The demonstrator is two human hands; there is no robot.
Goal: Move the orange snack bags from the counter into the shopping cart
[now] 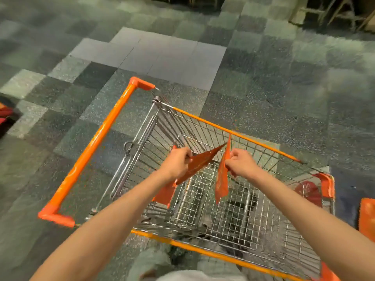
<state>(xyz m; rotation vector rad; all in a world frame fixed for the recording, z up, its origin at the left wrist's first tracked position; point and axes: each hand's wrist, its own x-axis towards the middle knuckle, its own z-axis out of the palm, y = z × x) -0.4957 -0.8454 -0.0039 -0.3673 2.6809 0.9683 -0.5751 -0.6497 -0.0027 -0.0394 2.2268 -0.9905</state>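
Observation:
A wire shopping cart (233, 129) with orange rim and orange handle stands on the floor right below me. Both my hands are over its basket. My left hand (177, 162) is shut on a flat orange snack bag (199, 162) that slants up to the right. My right hand (240, 162) is shut on a second orange snack bag (222, 179), which hangs almost edge-on, pointing down into the basket. The two bags nearly touch at their upper tips. The basket floor beneath them shows no bags.
The cart's orange handle bar (91, 147) juts out to the left. An orange object (367, 216) sits at the right edge, and something red (308, 191) lies beyond the cart's right corner. Grey patterned tile floor surrounds the cart. Furniture legs (334, 13) stand at the far top right.

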